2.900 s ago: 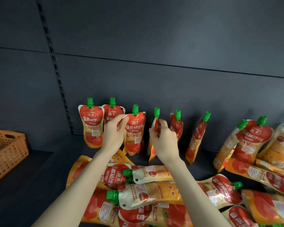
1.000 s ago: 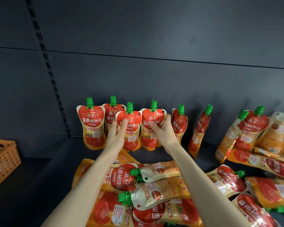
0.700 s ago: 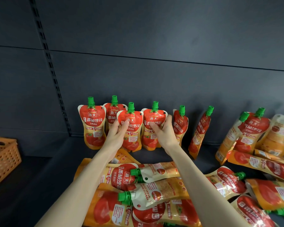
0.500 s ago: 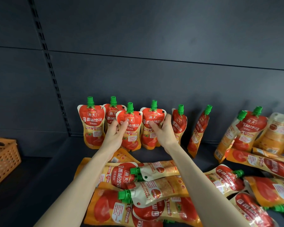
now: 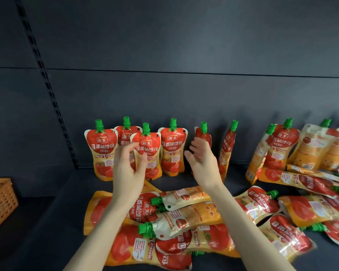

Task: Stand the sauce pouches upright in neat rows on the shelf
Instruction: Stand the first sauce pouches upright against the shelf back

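The bare left forearm (image 5: 98, 231) and bare right forearm (image 5: 248, 227) reach up and forward from the lower edge, converging slightly. The bare left hand (image 5: 128, 169) is raised with its back to the camera, thumb apart from 4 loosely curled fingers; their tips are blurred, so the exact curl is hard to judge. The bare right hand (image 5: 202, 163) is level with it, fingers relaxed and slightly parted, pointing up and leftward.

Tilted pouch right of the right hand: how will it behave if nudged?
Probably tips easily: the pouch stands tilted and edge-on, on a narrow base. Likely floppy, since its film body looks slightly curved. The glossy film may be slippery to grip.
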